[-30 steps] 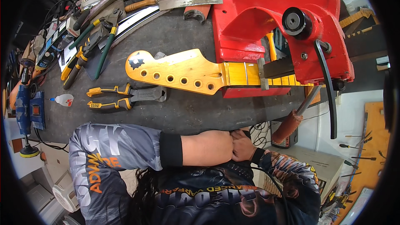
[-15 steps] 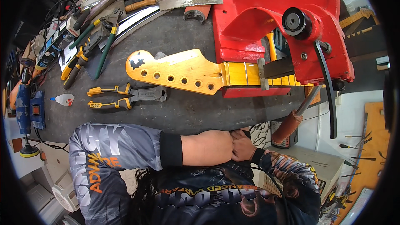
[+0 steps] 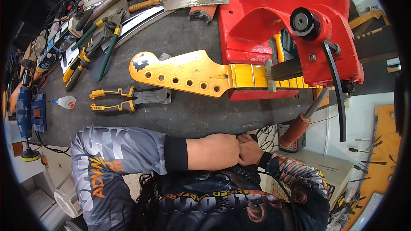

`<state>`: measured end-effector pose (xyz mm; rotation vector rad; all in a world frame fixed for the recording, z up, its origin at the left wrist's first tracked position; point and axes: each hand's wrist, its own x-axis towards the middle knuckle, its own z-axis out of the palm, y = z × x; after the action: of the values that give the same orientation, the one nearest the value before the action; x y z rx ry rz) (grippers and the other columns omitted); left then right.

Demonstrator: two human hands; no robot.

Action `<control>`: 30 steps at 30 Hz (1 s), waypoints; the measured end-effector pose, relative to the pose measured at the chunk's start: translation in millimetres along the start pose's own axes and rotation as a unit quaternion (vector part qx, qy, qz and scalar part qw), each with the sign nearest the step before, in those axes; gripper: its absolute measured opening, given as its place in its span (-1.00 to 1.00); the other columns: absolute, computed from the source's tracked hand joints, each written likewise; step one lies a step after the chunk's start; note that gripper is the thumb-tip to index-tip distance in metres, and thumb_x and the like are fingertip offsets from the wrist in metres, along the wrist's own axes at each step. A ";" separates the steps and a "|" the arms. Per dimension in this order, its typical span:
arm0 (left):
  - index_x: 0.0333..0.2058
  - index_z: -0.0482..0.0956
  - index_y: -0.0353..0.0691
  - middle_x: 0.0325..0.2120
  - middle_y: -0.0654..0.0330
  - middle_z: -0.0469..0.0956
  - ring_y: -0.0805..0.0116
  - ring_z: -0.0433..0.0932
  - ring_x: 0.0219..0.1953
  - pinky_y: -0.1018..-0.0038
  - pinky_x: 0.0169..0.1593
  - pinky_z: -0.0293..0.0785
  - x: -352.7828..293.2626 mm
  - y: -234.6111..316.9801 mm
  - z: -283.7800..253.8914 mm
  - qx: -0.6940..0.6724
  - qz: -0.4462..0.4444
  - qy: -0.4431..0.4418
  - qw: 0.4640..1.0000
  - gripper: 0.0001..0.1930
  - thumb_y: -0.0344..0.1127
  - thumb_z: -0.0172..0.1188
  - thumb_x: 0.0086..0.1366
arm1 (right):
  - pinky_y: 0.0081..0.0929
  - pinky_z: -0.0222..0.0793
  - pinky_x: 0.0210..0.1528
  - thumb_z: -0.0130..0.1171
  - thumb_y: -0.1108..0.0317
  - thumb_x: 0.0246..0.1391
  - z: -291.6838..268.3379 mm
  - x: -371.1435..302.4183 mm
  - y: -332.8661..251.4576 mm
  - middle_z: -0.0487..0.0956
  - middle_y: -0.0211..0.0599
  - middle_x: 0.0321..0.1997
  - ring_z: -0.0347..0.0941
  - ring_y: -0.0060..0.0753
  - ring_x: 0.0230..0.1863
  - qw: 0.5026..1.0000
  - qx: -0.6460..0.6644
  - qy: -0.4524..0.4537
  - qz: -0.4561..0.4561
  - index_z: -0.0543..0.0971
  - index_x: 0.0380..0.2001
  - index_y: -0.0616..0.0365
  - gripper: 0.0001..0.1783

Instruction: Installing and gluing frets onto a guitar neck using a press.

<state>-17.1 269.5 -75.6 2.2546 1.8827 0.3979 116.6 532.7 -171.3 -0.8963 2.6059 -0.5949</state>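
My left forearm runs across in front of the bench, and my left hand (image 3: 244, 137) is mostly hidden at its far end, so its fingers do not show. My right hand (image 3: 251, 150) is closed, its curled fingers against the left wrist; what lies inside them is hidden. A bit of black shows just beyond the two hands. Behind them on the bench, a guitar neck (image 3: 184, 73) with a chipped headstock lies under a red press (image 3: 250, 50), its fretboard beneath the press's metal bar (image 3: 270, 76). Neither hand touches the neck or the press.
Yellow-and-black end nippers (image 3: 150, 97) lie near the headstock. A small white bottle (image 3: 67, 102) and a blue rotary tool (image 3: 24, 111) are at the left. Pliers (image 3: 112, 51) and a wooden-handled saw (image 3: 195, 1) sit farther back. A black lever (image 3: 338, 98) hangs off the press.
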 end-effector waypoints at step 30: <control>-0.39 0.89 -0.15 -0.39 0.07 0.82 0.00 0.81 -0.23 0.17 -0.14 0.69 0.1 -0.3 -1.7 0.016 0.007 -0.005 1.000 -0.83 -0.25 0.36 0.24 | 0.13 0.22 0.59 0.35 0.18 0.11 -1.1 0.8 -0.9 0.64 -0.10 0.29 0.48 0.07 0.39 1.000 -0.002 0.006 -0.004 0.75 0.07 0.19 -0.51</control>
<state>-17.9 269.6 -74.0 2.2879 1.8822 0.3594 115.9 531.9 -170.0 -0.9066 2.6159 -0.5993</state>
